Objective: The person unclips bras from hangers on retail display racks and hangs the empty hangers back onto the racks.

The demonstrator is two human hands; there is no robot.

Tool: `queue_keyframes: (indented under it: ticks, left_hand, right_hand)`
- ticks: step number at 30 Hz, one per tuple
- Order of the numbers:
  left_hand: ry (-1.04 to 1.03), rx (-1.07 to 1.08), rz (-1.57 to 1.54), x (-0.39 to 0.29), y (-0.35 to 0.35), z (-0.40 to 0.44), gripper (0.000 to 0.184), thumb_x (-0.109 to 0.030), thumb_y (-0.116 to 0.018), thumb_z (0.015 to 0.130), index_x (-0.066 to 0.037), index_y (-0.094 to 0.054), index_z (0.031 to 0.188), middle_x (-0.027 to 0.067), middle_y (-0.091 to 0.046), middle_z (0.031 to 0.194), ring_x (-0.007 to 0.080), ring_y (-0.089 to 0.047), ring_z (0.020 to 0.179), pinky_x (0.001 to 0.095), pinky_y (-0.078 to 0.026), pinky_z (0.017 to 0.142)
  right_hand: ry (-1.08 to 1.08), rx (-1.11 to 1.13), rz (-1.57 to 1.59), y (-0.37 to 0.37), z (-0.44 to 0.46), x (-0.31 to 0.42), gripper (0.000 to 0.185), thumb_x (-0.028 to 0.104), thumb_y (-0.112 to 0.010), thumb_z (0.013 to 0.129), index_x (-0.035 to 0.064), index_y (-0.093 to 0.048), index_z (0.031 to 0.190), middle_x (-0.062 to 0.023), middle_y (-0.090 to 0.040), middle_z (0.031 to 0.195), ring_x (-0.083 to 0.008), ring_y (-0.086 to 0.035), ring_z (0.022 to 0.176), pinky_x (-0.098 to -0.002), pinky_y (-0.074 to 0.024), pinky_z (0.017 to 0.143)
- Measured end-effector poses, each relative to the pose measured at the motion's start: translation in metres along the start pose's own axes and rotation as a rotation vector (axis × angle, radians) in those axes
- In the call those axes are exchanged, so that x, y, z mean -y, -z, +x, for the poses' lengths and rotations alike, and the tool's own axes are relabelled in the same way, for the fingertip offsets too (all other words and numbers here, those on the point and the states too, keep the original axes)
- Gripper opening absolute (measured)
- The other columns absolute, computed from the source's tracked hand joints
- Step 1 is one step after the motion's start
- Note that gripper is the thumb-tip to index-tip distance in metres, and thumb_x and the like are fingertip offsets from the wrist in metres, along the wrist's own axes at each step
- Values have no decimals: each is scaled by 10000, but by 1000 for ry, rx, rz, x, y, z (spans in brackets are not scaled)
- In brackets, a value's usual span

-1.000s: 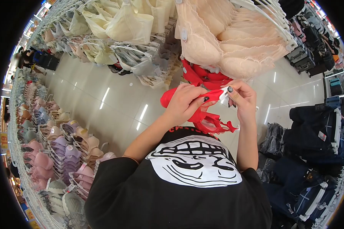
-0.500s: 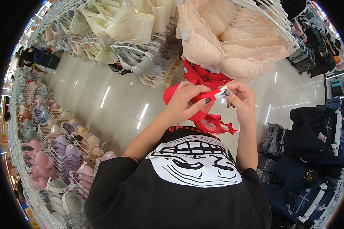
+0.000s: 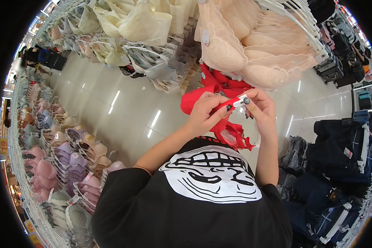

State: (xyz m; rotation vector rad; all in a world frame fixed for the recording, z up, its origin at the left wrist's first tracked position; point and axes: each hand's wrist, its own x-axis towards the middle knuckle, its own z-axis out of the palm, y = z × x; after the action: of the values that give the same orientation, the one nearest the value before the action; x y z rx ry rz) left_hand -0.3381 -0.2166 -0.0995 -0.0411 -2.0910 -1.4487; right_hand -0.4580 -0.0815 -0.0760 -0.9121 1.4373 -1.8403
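A red bra [image 3: 190, 99] is stretched between my hands in front of my chest, one part of it hanging below them. My left hand [image 3: 206, 111] is closed on the red fabric, thumb and fingers pinched together. On the other side, my right hand [image 3: 261, 108] pinches the white hanger end [image 3: 239, 101] where it meets the red fabric. The rest of the hanger is hidden by the fabric and fingers. More red bras [image 3: 225, 84] hang just beyond my hands, under the beige ones.
Beige bras [image 3: 273, 49] and pale yellow bras [image 3: 144, 25] hang ahead. A rack of pink and purple bras [image 3: 45, 169] stands at left, dark clothes [image 3: 335, 140] at right. Suitcases [image 3: 330, 70] stand at the upper right. A person [image 3: 29, 56] is far left.
The view has shifted slightly. Both hands stay close together on the red bra. My right fingers have moved along the white hanger end, and the fabric has folded differently around my left hand.
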Motion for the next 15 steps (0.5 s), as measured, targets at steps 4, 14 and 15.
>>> queue_keyframes:
  ticks: [4, 14, 15]
  left_hand:
    - [-46, 32, 36, 1, 5, 1, 122, -77, -536, 754, -51, -589, 861, 10, -577, 674, 145, -491, 603, 276, -342, 675]
    - [-119, 0, 83, 0, 5, 2, 153, -73, -565, 714, -42, -587, 862, 27, -565, 671, 174, -480, 581, 285, -347, 649]
    - [-126, -9, 80, 0, 6, 2, 155, -72, -566, 712, -41, -586, 863, 26, -563, 668, 174, -481, 582, 287, -346, 649]
  right_hand:
    - [33, -12, 0, -3, -2, -1, 76, 87, -543, 839, 12, -543, 849, -22, -570, 801, -27, -449, 572, -166, -329, 469]
    - [86, -106, 14, -7, -2, 2, 74, 70, -542, 835, 3, -549, 805, -42, -564, 795, -32, -425, 550, -163, -323, 452]
    - [85, -109, 11, -8, -2, 1, 74, 70, -543, 835, 3, -550, 804, -43, -564, 796, -32, -426, 550, -163, -323, 452]
